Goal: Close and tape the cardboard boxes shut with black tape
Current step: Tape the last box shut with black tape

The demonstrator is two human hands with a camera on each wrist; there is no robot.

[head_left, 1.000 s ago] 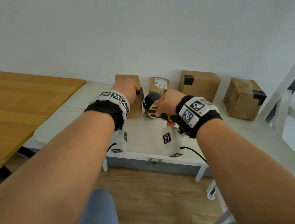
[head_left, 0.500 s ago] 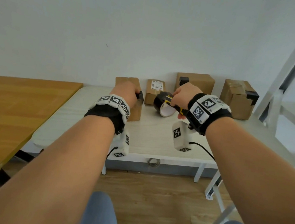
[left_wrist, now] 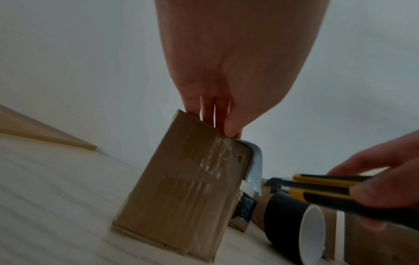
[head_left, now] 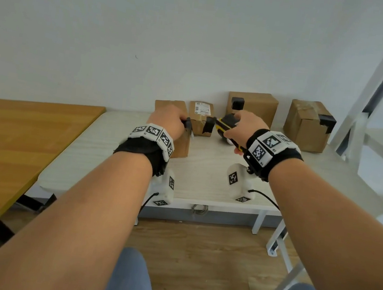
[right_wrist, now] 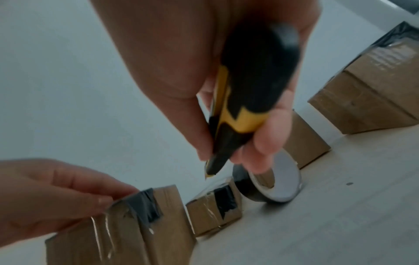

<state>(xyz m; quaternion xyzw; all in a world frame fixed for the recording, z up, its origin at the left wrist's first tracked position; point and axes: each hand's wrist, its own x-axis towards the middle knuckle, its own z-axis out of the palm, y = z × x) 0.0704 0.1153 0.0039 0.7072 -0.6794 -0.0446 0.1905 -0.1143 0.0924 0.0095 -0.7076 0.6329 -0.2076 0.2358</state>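
A tall cardboard box (head_left: 181,143) stands on the white table (head_left: 205,178). My left hand (head_left: 168,120) lies over its top, and straight fingers (left_wrist: 217,116) press a black tape strip (right_wrist: 145,206) onto the top right edge. The strip's free end (left_wrist: 255,161) curls down the box's side. To the right, my right hand (head_left: 245,127) grips a yellow and black utility knife (right_wrist: 244,107), with its tip pointing towards the box. The black tape roll (right_wrist: 288,175) stands on edge on the table under that hand. I cannot tell whether a finger touches it.
A small labelled box (head_left: 199,118) with black tape on its side sits just behind the tall one. Two larger taped boxes (head_left: 253,106) (head_left: 308,125) stand against the wall. A wooden table (head_left: 16,147) adjoins on the left. A white metal frame (head_left: 358,117) rises at the right.
My right hand has drawn the knife and tape roll away from the tall box to the right. The roll now stands on the table. My left hand has stayed on the box top.
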